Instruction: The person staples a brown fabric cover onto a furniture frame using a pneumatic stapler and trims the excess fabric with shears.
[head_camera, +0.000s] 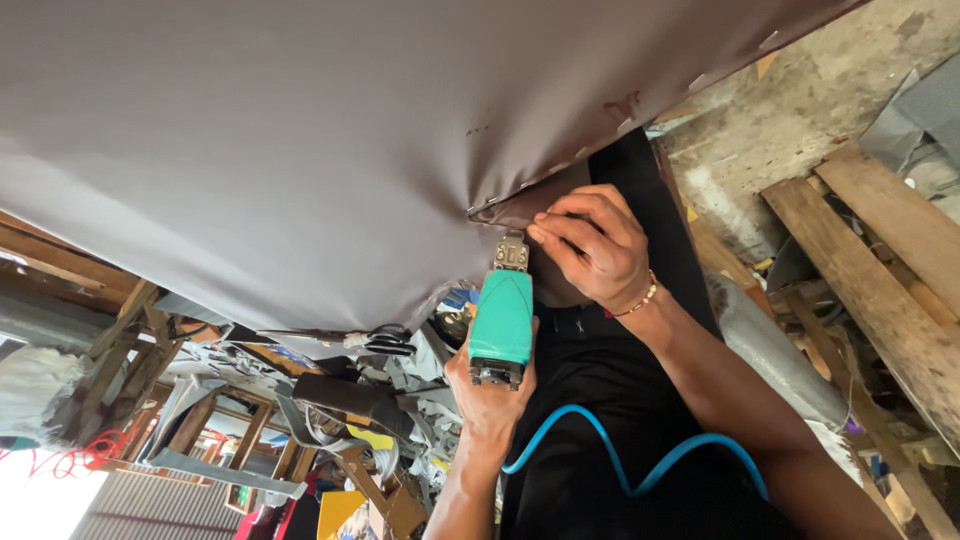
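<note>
Stapler nose pressed to folded fabric edge

Big sheet of grey-brown fabric (300, 150) fills the top and left of the view, pulled taut, w/ creases running in toward one spot at its right edge. Row of small staples (560, 165) shows along that edge, up toward the far right.

Left hand (490, 390) is wrapped tight round the body of a teal pneumatic staple gun (502, 315), fingers closed on it. Gun points up; its metal nose (511, 254) sits right at the folded fabric edge, touching or as good as. Blue air hose (640, 460) loops from under the gun across the person's black clothing, near bottom centre.

Right hand (595, 245) is just right of the gun's nose, fingers curled & pinched down on the fabric fold, holding it against the dark frame edge beneath. Thin beaded bracelet (640, 298) on that wrist. The two hands are close together, only the gun's nose between them.

Round about: wooden planks (880, 250) on the right over a rough concrete floor (790, 110). Lower left is a jumble – wooden frames (130, 350), scraps of grey material, black scissors (385, 343) lying just under the fabric's lower edge, a bit of red cord (80, 455) far left
</note>
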